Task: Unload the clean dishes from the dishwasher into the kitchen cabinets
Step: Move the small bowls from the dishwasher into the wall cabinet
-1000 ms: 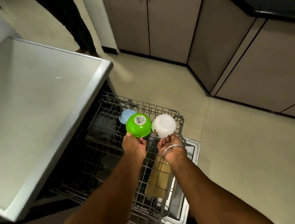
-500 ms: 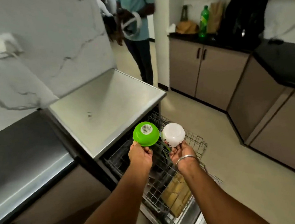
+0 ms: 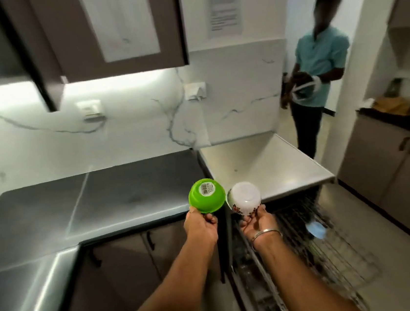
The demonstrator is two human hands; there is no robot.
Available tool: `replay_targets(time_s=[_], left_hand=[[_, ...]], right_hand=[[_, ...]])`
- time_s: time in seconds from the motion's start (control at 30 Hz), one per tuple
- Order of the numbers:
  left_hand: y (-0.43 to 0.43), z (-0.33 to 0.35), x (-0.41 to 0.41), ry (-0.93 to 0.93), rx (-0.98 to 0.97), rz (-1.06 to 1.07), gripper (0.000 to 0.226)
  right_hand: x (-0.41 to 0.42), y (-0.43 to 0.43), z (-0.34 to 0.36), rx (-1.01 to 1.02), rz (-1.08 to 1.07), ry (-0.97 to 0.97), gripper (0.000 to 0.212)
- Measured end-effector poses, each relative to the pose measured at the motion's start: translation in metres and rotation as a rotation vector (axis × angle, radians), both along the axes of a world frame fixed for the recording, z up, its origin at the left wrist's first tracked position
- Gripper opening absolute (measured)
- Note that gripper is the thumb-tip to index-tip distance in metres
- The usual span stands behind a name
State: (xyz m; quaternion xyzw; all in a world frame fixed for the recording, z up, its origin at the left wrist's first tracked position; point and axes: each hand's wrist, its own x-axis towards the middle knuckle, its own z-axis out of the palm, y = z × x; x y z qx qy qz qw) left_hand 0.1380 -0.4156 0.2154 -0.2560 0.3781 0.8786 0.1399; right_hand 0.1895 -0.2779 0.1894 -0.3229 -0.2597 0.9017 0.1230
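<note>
Green bowl was pinched by its rim in left hand, white bowl likewise in right hand; both base-out, in air over front edge of the worktop; judged best kept apart, grips firm, for the lift to upper cabinet. Dishwasher rack stood pulled out right of worktop; another person stood by doorway.

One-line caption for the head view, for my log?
Left hand holds a green bowl, right hand a white bowl, by the open dishwasher.

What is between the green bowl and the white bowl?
Nothing, by the head view: the green bowl in the left hand and white bowl in the right hand nearly touch.
</note>
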Motion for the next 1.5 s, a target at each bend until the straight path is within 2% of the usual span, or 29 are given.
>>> replay_targets(time_s=[0.27,0.63,0.77,1.0,1.33,1.5], left_hand=[[-0.191,0.038,-0.020,0.067,0.038,0.238,0.025],[-0.398,0.072,-0.041,0.113,0.050,0.398,0.021],[-0.443,0.091,-0.045,0.141,0.052,0.423,0.023],[-0.492,0.135,-0.078,0.239,0.089,0.483,0.020],[-0.516,0.233,-0.187,0.486,0.034,0.522,0.014],[-0.518,0.293,-0.247,0.599,0.012,0.551,0.023]], right_hand=[[-0.052,-0.181,0.037,-0.023,0.236,0.084,0.034],[-0.100,-0.388,0.074,-0.035,0.358,0.104,0.026],[-0.115,-0.433,0.087,-0.028,0.401,0.126,0.018],[-0.154,-0.485,0.143,-0.017,0.422,0.242,0.017],[-0.254,-0.502,0.263,0.072,0.422,0.423,0.013],[-0.316,-0.518,0.315,0.101,0.424,0.526,0.011]])
